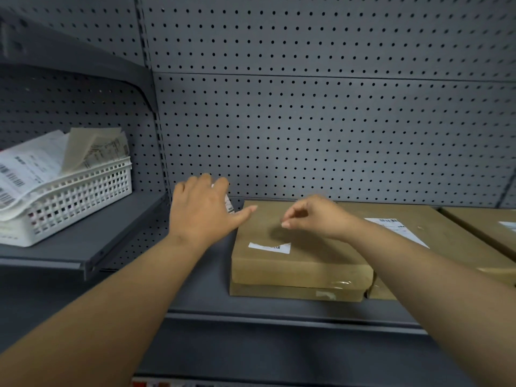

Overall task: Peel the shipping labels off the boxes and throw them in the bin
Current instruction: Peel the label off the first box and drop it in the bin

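Note:
A brown cardboard box (298, 261) lies on the grey shelf, stacked on a flatter box. A torn remnant of a white label (269, 248) sticks to its top. My left hand (201, 208) hovers at the box's far left corner, palm down, with a peeled white label (228, 203) held under its fingers. My right hand (315, 216) floats above the box top, fingers curled and pinched together with nothing visible between them. Behind my right forearm, a second box carries a full shipping label (396, 227). A white plastic basket (69, 202) on the left shelf holds several peeled labels.
A third box (485, 230) with a label sits at the far right. A grey pegboard wall (307, 121) backs the shelves. The left shelf (83, 247) stands higher than the box shelf, and another shelf overhangs the basket.

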Demonstrator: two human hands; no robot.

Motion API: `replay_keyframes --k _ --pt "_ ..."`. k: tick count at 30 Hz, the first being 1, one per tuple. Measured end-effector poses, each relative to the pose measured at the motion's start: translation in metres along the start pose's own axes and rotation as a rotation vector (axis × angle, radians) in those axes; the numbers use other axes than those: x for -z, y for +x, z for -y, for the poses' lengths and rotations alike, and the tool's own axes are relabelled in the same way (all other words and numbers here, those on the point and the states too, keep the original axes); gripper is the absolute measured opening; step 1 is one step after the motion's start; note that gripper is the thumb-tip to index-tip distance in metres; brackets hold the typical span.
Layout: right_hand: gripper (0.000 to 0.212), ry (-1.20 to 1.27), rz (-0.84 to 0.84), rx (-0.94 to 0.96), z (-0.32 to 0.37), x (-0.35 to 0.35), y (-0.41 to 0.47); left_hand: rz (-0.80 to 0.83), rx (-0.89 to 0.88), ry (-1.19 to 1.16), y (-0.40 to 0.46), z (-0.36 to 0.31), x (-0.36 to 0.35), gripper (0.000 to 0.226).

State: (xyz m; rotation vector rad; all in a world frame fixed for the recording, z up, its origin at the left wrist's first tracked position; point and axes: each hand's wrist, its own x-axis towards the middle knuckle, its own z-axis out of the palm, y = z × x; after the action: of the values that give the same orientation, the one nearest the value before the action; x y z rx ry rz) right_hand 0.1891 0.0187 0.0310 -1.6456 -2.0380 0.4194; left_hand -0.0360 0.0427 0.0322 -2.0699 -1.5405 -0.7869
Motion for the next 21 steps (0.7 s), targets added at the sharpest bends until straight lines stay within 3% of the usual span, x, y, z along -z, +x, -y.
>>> replay_keyframes --k 2,8,15,21 --pt "0.015 -0.178 0.106 0.042 0.002 -0.002 -0.005 0.035 -0.048 0.086 -0.001 0.001 0.003 0.063" --pt "0.018 -0.393 0.233 0.119 0.008 -0.006 -0.012 0.097 -0.178 0.131 -0.007 0.0 -0.005 0.014" --pt "0.02 -0.483 0.196 0.194 0.008 -0.012 -0.013 0.213 -0.339 0.151 -0.012 0.0 -0.01 0.026" --pt "0.024 -0.609 0.168 0.324 0.006 -0.016 -0.015 0.374 -0.378 0.108 -0.016 0.0 -0.014 0.033"
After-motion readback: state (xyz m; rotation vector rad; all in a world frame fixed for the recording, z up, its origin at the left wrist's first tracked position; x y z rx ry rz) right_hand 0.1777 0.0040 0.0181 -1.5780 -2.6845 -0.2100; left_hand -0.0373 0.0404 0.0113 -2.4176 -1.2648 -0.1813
